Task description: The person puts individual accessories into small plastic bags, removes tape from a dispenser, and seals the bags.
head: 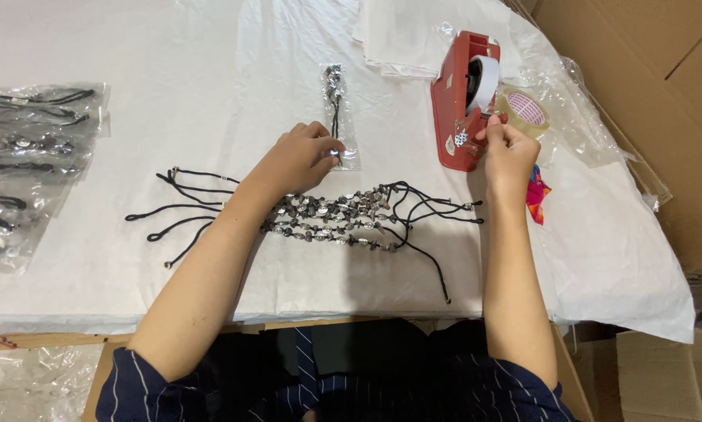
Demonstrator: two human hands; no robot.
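Note:
My left hand (298, 159) rests on the white table cover, its fingertips pinching the lower end of a small clear bag (340, 116) with a dark beaded cord inside. My right hand (507, 148) is at the front of a red tape dispenser (456, 101), fingers closed on the end of the tape at its cutter. Between my forearms lies a bunch of beaded bracelets (337, 217) with black cords trailing left and right.
Several clear bags with packed cords (30, 156) lie at the left edge. A loose roll of clear tape (524, 108) sits behind the dispenser, a small colourful item (537, 195) right of my wrist. Cardboard boxes (648, 55) stand at the right.

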